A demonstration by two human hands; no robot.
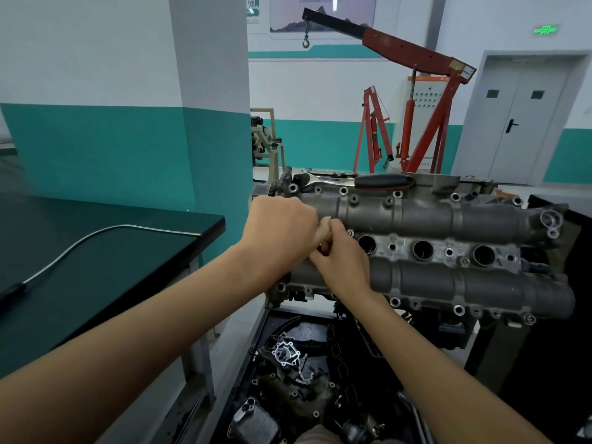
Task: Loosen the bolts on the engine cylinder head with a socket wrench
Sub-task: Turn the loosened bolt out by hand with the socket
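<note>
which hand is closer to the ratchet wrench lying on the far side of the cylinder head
Left. The left hand sits at the head's near-left end, just below the ratchet wrench. The right hand is lower and nearer the camera, fingers meeting the left's.

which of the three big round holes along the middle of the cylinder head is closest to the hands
The leftmost round hole in the grey metal cylinder head: it sits right beside the right hand, while the other two lie farther right.

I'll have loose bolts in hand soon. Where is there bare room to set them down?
The dark bench top is mostly bare between the flexible pick-up tool and its right edge. The tray under the cylinder head is crowded with parts; the ratchet lies along the head's far edge.
</note>
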